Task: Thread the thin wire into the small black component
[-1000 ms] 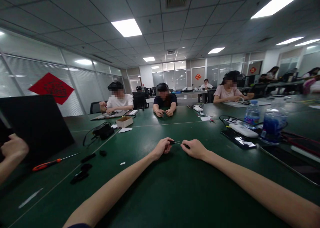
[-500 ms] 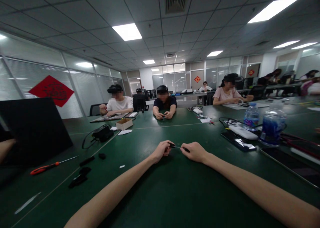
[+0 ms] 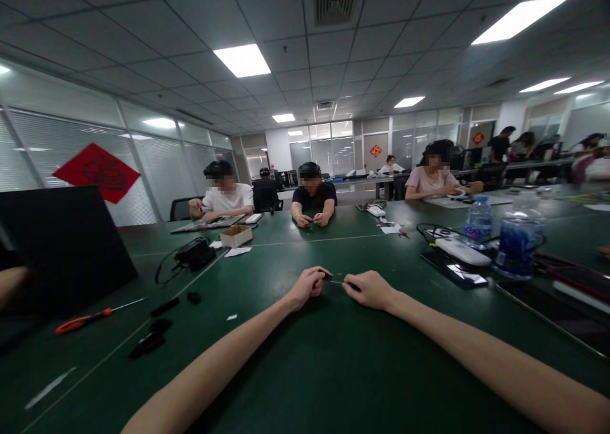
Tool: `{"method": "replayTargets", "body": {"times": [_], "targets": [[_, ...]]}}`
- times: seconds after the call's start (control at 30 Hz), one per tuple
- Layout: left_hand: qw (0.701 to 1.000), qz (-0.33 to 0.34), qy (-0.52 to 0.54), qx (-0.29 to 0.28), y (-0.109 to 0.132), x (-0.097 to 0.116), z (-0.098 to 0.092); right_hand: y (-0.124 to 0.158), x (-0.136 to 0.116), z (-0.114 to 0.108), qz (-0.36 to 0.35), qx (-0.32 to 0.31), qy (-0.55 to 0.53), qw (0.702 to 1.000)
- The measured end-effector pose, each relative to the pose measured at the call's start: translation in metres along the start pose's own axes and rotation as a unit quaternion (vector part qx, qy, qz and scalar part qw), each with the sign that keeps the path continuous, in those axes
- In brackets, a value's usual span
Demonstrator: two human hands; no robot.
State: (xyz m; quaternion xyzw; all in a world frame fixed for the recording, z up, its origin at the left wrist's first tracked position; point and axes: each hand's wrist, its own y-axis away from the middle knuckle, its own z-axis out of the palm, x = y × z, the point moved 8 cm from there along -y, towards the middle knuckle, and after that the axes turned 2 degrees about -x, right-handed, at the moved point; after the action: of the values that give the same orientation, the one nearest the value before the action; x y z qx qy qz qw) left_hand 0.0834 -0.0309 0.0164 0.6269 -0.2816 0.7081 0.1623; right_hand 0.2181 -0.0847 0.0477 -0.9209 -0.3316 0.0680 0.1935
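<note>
Over the middle of the green table, my left hand [image 3: 307, 288] is closed around a small black piece [image 3: 328, 276], whose kind I cannot make out because the fingers cover most of it. Facing it, my right hand [image 3: 374, 289] grips a screwdriver [image 3: 352, 286] by its dark handle. The thin metal shaft points left, its end at or close to the black piece; whether they touch is too small to tell. Both hands rest low near the tabletop, a short gap apart.
An orange-handled screwdriver [image 3: 83, 323] and black pieces [image 3: 147, 344] lie left. A cardboard box [image 3: 236, 236] and black device with a cable [image 3: 194, 253] stand farther back. Right are phones [image 3: 452, 269], a white device [image 3: 462, 251] and bottles [image 3: 519, 243]. Several people sit around.
My hands hold almost the same pose, the black piece slightly turned in my left fingers. In the far right background, a person now stands more upright.
</note>
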Motion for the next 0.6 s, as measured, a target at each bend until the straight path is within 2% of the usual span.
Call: {"method": "replayTargets", "body": {"times": [0.43,0.6], "targets": [[0.999,-0.025,-0.002,0.026,0.0013,-0.0004,0.0002,0.0001,-0.0014,-0.0004,-0.006,0.001,-0.002,1.000],[1.000,-0.021,0.001,0.016,0.0007,-0.0011,0.0010,0.0001,-0.0024,-0.0007,-0.012,0.000,-0.016,1.000]]}}
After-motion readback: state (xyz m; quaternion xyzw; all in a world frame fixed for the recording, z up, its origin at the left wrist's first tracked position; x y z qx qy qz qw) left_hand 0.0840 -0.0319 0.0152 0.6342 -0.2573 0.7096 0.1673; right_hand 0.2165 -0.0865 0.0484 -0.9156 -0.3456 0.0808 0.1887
